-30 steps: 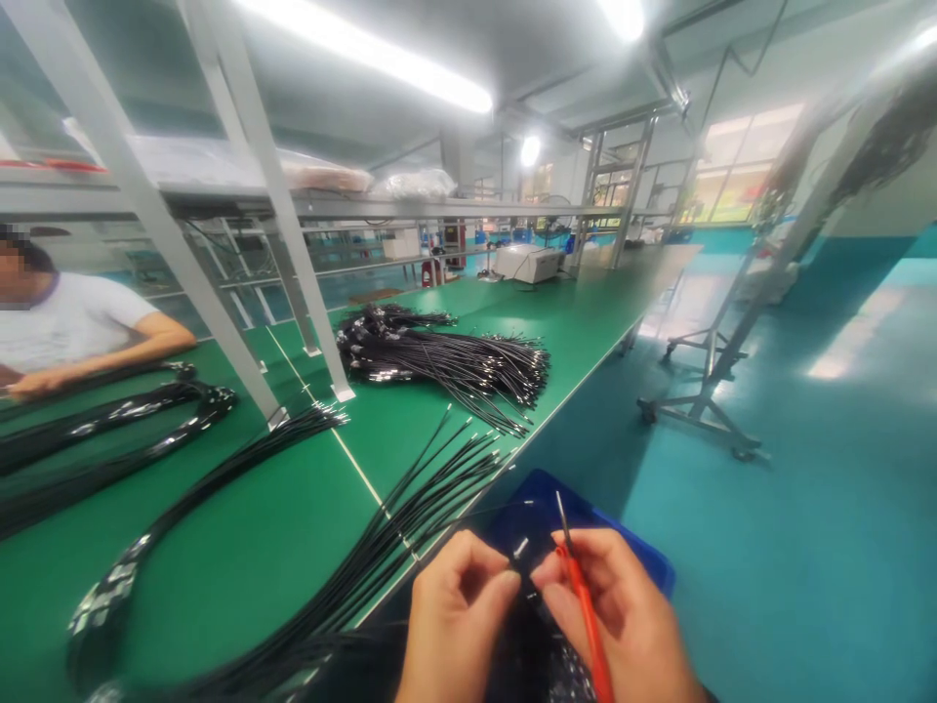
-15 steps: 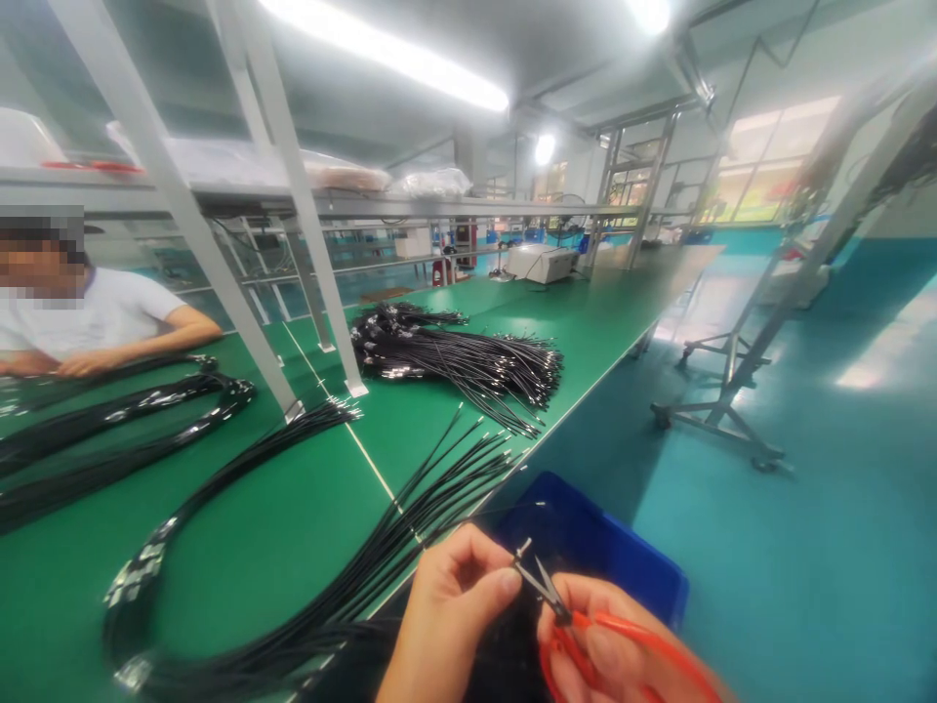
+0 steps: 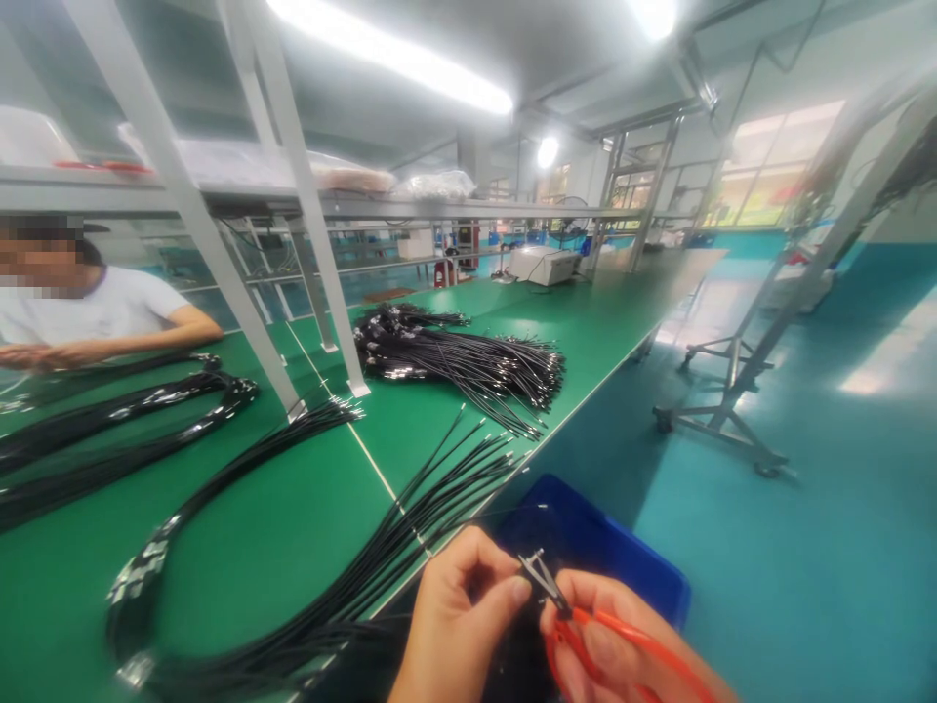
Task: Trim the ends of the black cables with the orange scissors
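Note:
Between its thumb and fingertips, my left hand (image 3: pixel 461 605) pinches what looks like the end of a black cable, mostly hidden by the fingers. My right hand (image 3: pixel 607 615) grips a pair of red-handled scissors (image 3: pixel 562 607). Their slim metal blades are slightly apart, with the tips right at the cable end beside my left fingertips. Just left of my hands, a long bundle of black cables (image 3: pixel 351 566) curves over the green table (image 3: pixel 241 566), its light-tipped ends fanned out near the edge. Below and behind my hands is a blue bin (image 3: pixel 644 561).
A thick pile of black cables (image 3: pixel 468 366) lies farther along the table. White shelf posts (image 3: pixel 311 215) rise from the tabletop. At the left, a person (image 3: pixel 139 312) sits behind more cable bundles (image 3: pixel 139 410). A wheeled metal stand (image 3: pixel 732 391) is on the floor to the right.
The scissor blades have closed in around the cable end, their gap now narrower. Both hands have shifted very slightly right and down in view. The person's hands at the left moved a little.

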Tool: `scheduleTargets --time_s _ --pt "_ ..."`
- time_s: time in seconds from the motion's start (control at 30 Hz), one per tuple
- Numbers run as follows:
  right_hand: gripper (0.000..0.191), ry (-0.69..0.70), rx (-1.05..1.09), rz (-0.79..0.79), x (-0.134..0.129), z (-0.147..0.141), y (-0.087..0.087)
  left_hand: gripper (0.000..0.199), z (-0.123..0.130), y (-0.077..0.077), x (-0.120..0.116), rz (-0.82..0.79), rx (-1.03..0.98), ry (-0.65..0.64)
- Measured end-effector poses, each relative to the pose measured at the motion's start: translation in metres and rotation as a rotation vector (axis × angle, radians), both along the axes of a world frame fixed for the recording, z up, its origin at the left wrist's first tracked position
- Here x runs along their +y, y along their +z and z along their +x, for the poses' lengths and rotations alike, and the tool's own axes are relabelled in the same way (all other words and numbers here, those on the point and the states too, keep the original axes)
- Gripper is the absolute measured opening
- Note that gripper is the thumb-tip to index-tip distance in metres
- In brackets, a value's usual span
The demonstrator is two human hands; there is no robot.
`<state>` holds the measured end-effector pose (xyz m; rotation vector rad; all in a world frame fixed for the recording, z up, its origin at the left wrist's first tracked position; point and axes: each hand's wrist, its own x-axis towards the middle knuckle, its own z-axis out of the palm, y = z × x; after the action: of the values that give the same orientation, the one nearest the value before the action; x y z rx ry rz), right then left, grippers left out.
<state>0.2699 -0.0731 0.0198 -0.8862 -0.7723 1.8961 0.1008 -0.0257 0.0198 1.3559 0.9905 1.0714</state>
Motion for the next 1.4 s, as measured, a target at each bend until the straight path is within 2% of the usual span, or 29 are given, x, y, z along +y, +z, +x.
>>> scheduleTargets --time_s 0.1,0.2,0.37,0.43,0.53,0.63,0.7,0.87,1.03,1.1,1.13,1.2,1.23,1.33,1.4 --pt "0.053 0.100 -0.064 0.042 0.007 0.004 -0.002 0.012 0.000 -0.001 0.000 0.015 -0.002 -0.007" --pt "0.060 0.119 -0.134 0.042 0.007 0.005 -0.001 0.014 0.002 0.000 -0.001 0.007 -0.028 0.019" --pt "0.043 -0.020 -0.318 -0.024 0.002 0.001 0.007 0.015 0.004 0.003 -0.004 0.008 -0.034 0.056" --pt "0.034 0.017 -0.403 -0.027 0.005 0.001 0.007 0.015 0.004 0.004 -0.004 0.003 -0.043 0.060" --pt "0.029 0.074 -0.493 0.054 0.010 0.004 0.004 0.015 0.002 0.002 -0.002 -0.024 -0.071 0.058" --pt "0.033 0.086 -0.464 0.175 0.012 0.010 0.000 0.016 0.000 -0.002 0.001 -0.058 -0.101 0.048" --pt "0.044 0.077 -0.399 0.227 0.011 0.013 0.000 0.019 -0.001 -0.003 0.004 -0.104 -0.142 0.022" --pt "0.069 0.068 -0.251 0.184 0.012 0.016 0.002 0.026 -0.004 0.001 0.007 -0.232 -0.288 -0.036" --pt "0.064 0.005 -0.194 0.170 0.013 0.008 -0.001 0.022 -0.006 0.005 0.009 -0.273 -0.293 -0.048" --pt "0.057 -0.121 -0.148 0.183 0.012 0.006 0.001 0.014 0.002 -0.001 0.006 -0.226 -0.198 -0.052" --pt "0.052 -0.225 -0.138 0.189 0.011 0.005 0.004 0.009 0.009 -0.006 0.002 -0.164 -0.088 -0.061" --pt "0.040 -0.452 -0.156 0.173 0.011 0.007 0.007 0.011 0.028 -0.021 -0.007 -0.002 0.264 -0.120" --pt "0.035 -0.534 -0.183 0.153 0.011 0.010 0.008 0.014 0.037 -0.030 -0.012 0.136 0.481 -0.149" --pt "0.034 -0.590 -0.221 0.103 0.014 0.020 0.005 0.014 0.049 -0.050 -0.020 0.224 0.660 -0.216" --pt "0.038 -0.586 -0.228 0.093 0.016 0.024 0.002 0.013 0.037 -0.053 -0.016 0.242 0.724 -0.164"
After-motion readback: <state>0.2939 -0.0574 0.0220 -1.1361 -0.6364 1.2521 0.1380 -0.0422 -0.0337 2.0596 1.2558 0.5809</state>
